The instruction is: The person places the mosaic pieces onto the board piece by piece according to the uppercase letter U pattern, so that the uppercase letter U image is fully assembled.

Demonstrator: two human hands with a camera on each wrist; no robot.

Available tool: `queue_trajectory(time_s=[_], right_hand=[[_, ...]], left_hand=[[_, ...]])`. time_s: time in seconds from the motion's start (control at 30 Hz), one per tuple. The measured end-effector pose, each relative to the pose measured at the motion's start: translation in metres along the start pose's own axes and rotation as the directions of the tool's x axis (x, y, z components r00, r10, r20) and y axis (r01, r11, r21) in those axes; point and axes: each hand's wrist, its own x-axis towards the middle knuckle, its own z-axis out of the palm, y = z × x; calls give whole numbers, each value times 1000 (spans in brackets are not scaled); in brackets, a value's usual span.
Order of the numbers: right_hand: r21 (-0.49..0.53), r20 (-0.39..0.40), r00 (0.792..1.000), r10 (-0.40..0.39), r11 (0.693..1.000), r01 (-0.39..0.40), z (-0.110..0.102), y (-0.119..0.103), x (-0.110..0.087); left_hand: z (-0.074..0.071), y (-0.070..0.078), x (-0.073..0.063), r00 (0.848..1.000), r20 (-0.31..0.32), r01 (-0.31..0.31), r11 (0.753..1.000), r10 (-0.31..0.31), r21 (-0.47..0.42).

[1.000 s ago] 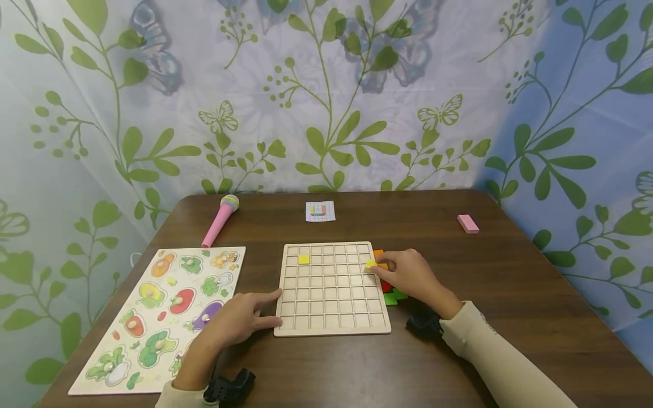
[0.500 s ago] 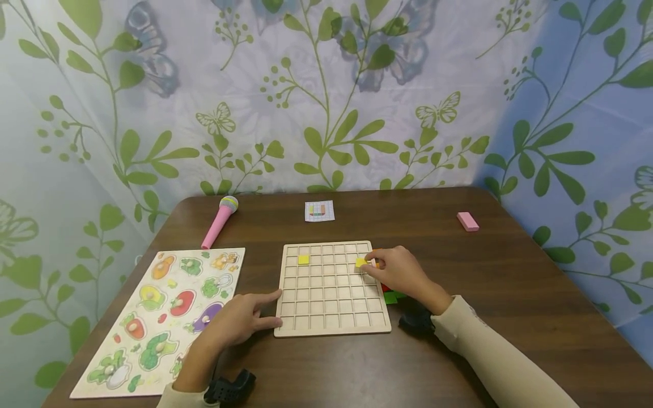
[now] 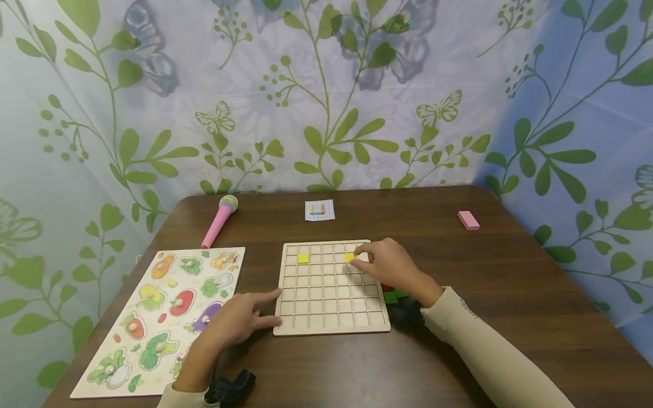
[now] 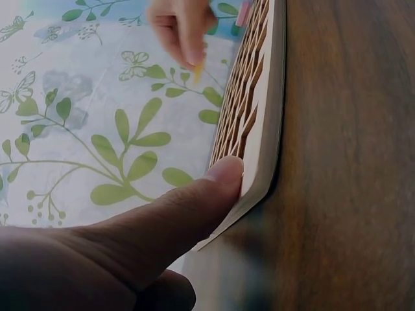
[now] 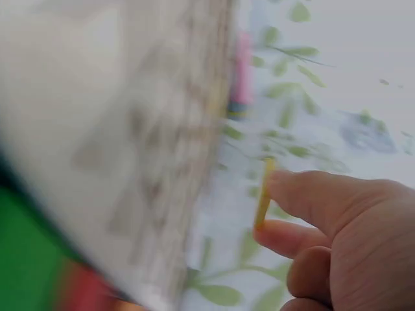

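A square wooden grid board (image 3: 331, 294) lies on the table, with one yellow square tile (image 3: 303, 258) in its upper left part. My right hand (image 3: 390, 263) pinches a second yellow tile (image 5: 264, 194) between thumb and forefinger, above the board's upper right part. In the left wrist view that tile appears off the board's surface. My left hand (image 3: 242, 320) rests at the board's left edge, thumb and forefinger extended and touching the rim. Green tiles (image 3: 393, 296) and a red piece (image 3: 388, 287) lie right of the board, partly hidden by my right hand and forearm.
A vegetable peg puzzle (image 3: 165, 317) lies at the left, under my left forearm. Behind it is a pink toy microphone (image 3: 218, 221). A small printed pattern card (image 3: 319, 210) lies beyond the board, and a pink block (image 3: 468, 220) at the back right.
My right hand has moved left with the yellow tile, from the board's right edge to over its upper right cells. The left hand stays at the board's left edge.
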Motion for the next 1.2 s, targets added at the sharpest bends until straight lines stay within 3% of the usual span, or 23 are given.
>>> queue_trajectory(time_s=[0.13,0.23,0.47,0.7,1.2], right_hand=[[58,-36,999,22,998,-20,-18,-7,10],[98,-30,999,17,995,-14,-17,-10,20],[124,35,999,-41,992,36,8,-32,43],[132,80,996,-40,991,29,25,-54,58],[110,95,995,-34,994,24,67,-54,55]], left_hand=[[-1,-2,0,1000,-4,-12,1000,12,-14],[0,-3,2,1000,2,-27,999,27,-22],[2,-3,3,1000,1,-31,999,31,-21],[1,-3,3,999,7,-34,999,34,-13],[3,-5,1,999,-3,-54,999,54,3]])
